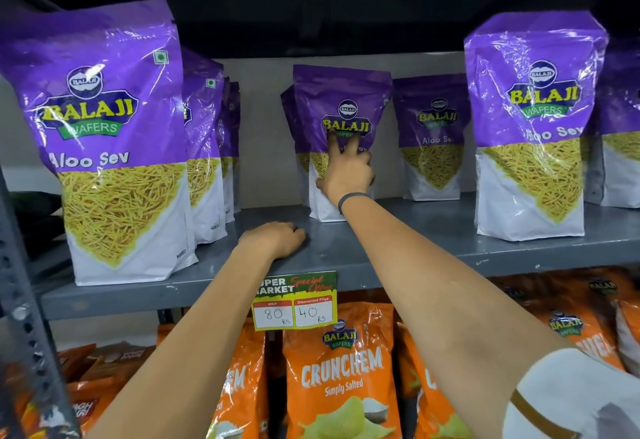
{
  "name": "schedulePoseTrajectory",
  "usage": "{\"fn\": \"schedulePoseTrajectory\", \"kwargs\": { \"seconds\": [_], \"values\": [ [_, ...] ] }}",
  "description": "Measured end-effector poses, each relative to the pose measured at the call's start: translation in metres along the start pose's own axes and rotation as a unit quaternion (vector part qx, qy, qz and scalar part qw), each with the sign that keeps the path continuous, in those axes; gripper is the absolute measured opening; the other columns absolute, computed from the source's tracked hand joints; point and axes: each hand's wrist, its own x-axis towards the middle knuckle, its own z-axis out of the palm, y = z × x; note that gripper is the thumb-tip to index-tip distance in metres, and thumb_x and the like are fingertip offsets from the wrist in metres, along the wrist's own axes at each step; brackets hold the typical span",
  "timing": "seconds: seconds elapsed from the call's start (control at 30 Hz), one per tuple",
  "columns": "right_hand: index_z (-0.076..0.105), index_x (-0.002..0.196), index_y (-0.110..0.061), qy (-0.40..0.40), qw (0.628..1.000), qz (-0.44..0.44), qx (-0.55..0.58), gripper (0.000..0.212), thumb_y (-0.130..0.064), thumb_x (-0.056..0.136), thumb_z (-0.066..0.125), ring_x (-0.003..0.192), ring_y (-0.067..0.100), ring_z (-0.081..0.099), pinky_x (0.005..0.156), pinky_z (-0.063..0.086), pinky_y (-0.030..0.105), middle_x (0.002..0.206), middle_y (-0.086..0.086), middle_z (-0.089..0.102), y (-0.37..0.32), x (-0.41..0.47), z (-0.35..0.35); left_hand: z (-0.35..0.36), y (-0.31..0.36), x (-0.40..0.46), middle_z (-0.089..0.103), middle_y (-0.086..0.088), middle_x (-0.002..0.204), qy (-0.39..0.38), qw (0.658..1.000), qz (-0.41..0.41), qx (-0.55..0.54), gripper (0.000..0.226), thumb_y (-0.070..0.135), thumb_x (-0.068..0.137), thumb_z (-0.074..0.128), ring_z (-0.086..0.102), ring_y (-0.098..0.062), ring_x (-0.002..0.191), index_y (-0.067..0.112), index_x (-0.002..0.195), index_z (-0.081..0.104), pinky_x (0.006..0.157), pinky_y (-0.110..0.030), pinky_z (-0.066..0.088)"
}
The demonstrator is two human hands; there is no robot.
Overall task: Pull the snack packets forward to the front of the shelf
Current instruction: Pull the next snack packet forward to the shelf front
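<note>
Right hand (346, 170) fingers spread against middle packet (341, 103); left hand (277, 239) flat on shelf (433, 241).

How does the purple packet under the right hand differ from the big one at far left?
The middle packet stands deep on the shelf; the left packet stands at the front edge. The right hand touches the middle packet; nothing touches the left packet. Both are upright purple Balaji Aloo Sev.

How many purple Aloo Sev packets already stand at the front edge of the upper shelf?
2: one at the left end and one toward the right. The packets in the middle sit further back; others behind may be hidden.
</note>
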Motion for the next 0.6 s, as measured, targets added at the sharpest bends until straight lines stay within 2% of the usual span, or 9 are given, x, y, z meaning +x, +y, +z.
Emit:
{"fn": "schedulePoseTrajectory", "kwargs": {
  "seconds": [0.23, 0.4, 0.6],
  "values": [
    [0.009, 0.153, -0.03, 0.0, 1.0, -0.016, -0.018, 0.096, -0.045, 0.082, 0.071, 0.121, 0.041, 0.042, 0.079, 0.053, 0.044, 0.155, 0.019, 0.016, 0.005, -0.014, -0.015, 0.0, 0.0, 0.001, 0.038, -0.01, 0.155, -0.006, 1.0, -0.003, 0.002, 0.058, 0.046, 0.095, 0.025, 0.037, -0.03, 0.14, 0.022, 0.145, 0.041, 0.116, -0.048, 0.03],
    [0.013, 0.153, -0.03, 0.024, 0.999, -0.026, -0.023, 0.093, -0.049, 0.081, 0.07, 0.119, 0.039, 0.043, 0.078, 0.052, 0.041, 0.155, 0.019, 0.018, 0.01, -0.027, -0.026, -0.001, 0.001, -0.001, 0.038, -0.008, 0.156, -0.012, 1.0, -0.003, 0.003, 0.057, 0.046, 0.095, 0.025, 0.037, -0.029, 0.141, 0.023, 0.145, 0.04, 0.116, -0.049, 0.03],
    [0.014, 0.153, -0.029, 0.058, 0.997, -0.04, -0.044, 0.094, -0.056, 0.08, 0.067, 0.114, 0.037, 0.049, 0.086, 0.044, 0.04, 0.154, 0.018, 0.025, 0.016, -0.041, -0.037, -0.001, 0.0, -0.001, 0.04, -0.008, 0.155, -0.013, 1.0, -0.011, -0.006, 0.056, 0.045, 0.096, 0.025, 0.039, -0.029, 0.139, 0.023, 0.144, 0.041, 0.114, -0.048, 0.032]
  ]
}}
